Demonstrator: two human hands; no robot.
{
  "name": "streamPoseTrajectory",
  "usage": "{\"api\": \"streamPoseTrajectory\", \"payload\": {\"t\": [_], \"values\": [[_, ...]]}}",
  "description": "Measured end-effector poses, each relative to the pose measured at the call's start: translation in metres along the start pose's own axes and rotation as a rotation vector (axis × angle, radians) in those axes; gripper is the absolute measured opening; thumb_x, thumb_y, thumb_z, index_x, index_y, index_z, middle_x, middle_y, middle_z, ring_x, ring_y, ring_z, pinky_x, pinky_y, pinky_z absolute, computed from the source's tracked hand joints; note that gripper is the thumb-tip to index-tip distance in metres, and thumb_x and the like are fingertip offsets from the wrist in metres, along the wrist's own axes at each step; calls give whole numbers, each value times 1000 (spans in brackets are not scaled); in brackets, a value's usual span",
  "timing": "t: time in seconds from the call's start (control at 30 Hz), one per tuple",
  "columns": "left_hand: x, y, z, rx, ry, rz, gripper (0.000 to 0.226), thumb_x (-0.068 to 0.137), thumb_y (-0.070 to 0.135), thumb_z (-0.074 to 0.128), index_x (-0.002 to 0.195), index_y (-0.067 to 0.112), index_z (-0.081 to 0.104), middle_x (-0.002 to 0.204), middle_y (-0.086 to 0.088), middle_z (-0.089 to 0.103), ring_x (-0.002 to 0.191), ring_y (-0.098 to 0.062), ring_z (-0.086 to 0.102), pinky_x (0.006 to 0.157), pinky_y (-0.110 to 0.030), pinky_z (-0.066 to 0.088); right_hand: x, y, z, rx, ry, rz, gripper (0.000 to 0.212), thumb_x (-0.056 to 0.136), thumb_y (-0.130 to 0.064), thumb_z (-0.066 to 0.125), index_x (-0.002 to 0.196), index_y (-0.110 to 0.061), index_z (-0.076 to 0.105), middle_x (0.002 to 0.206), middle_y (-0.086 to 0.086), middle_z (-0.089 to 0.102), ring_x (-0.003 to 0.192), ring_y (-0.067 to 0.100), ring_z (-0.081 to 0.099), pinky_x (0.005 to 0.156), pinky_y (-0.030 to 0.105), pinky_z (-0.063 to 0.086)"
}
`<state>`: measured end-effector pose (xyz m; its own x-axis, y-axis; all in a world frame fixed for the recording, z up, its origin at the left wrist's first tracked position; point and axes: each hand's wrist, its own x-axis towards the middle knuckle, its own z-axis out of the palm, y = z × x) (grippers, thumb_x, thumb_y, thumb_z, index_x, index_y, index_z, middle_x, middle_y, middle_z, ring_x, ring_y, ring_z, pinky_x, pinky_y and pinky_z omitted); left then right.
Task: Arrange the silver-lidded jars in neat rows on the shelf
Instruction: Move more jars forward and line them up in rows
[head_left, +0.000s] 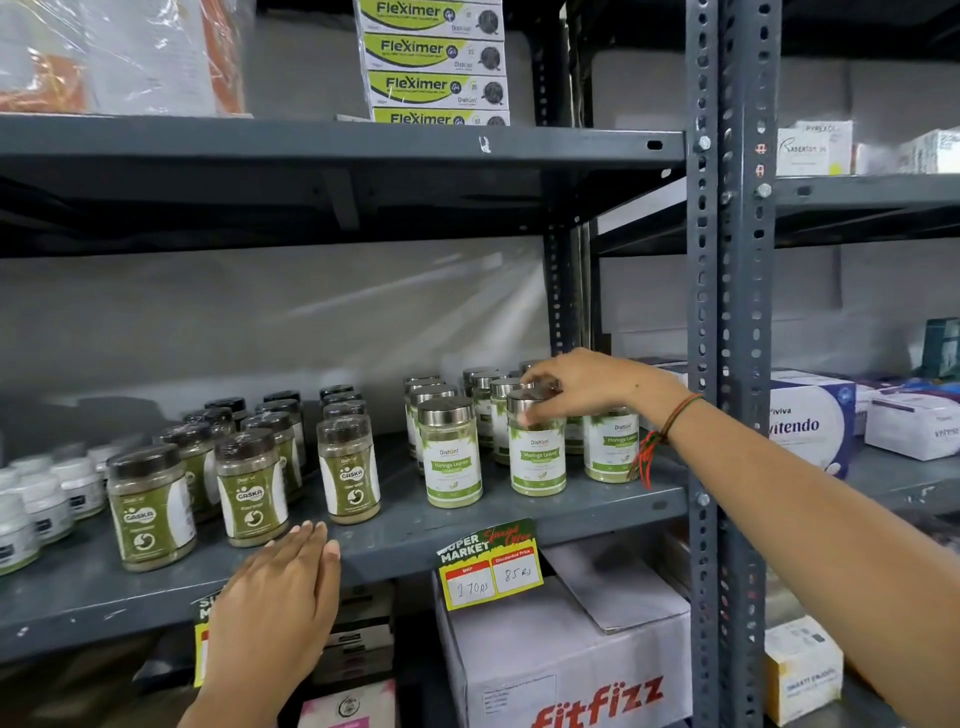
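Several silver-lidded jars with green and white Moringa labels stand in rows on the right part of the grey shelf (597, 506). One front jar (451, 462) stands free at the left of the group. My right hand (582, 387) grips the lid of the middle front jar (537, 457), which rests upright on the shelf. Another jar (612, 449) stands to its right, partly hidden by my wrist. My left hand (283, 587) lies flat against the shelf's front edge, fingers together, holding nothing.
Dark-lidded Gaska jars (349, 470) fill the shelf's middle, and white tubs (47, 499) stand at the far left. A yellow price tag (491, 566) hangs from the shelf edge. A steel upright post (727, 364) stands at the right. A Fitfizz carton (571, 665) sits below.
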<state>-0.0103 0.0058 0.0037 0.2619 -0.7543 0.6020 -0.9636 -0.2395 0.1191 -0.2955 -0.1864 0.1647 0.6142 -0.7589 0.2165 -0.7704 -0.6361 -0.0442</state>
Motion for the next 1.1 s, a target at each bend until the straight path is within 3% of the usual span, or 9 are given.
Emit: {"api": "streamPoseTrajectory", "payload": {"t": [0.23, 0.43, 0.7, 0.83, 0.97, 1.1], "values": [[1, -2, 2, 2, -7, 4, 57, 94, 41, 21, 122, 12, 61, 125, -5, 65, 120, -17, 56, 102, -37, 46, 6, 2, 4, 42, 22, -17, 73, 77, -59, 71, 138, -23, 55, 134, 1, 61, 118, 20, 58, 93, 30, 45], [0, -1, 0, 22, -20, -7, 47, 92, 40, 36, 118, 11, 64, 122, -6, 67, 115, -18, 60, 97, -37, 49, 7, 4, 5, 78, 32, -15, 75, 76, -59, 73, 140, -24, 54, 138, 2, 59, 123, 20, 56, 93, 26, 42], [-1, -2, 3, 27, 4, 6, 55, 91, 41, 27, 117, 11, 65, 121, -7, 67, 114, -19, 61, 98, -37, 48, 3, 4, 8, 130, 57, -11, 67, 75, -56, 75, 132, -23, 59, 130, -1, 63, 118, 18, 58, 93, 29, 45], [-1, -1, 3, 37, 10, -4, 54, 90, 42, 29, 115, 10, 65, 119, -8, 68, 112, -21, 62, 95, -39, 50, 2, -1, 5, 115, 47, -5, 76, 76, -57, 74, 141, -25, 52, 139, 2, 58, 124, 21, 56, 100, 32, 45], [-1, 0, 3, 47, 14, -11, 55, 91, 42, 28, 118, 11, 64, 122, -7, 67, 114, -20, 61, 96, -37, 49, 4, -26, 0, 132, 174, -64, 84, 76, -70, 64, 145, -25, 46, 146, 5, 53, 131, 23, 52, 106, 38, 44], [-2, -1, 3, 41, 36, -22, 52, 93, 41, 29, 119, 13, 63, 123, -5, 66, 115, -18, 60, 98, -35, 48, 18, -80, 4, 184, 269, -223, 75, 80, -69, 60, 141, -26, 51, 143, 2, 57, 129, 19, 54, 106, 41, 46]]}}
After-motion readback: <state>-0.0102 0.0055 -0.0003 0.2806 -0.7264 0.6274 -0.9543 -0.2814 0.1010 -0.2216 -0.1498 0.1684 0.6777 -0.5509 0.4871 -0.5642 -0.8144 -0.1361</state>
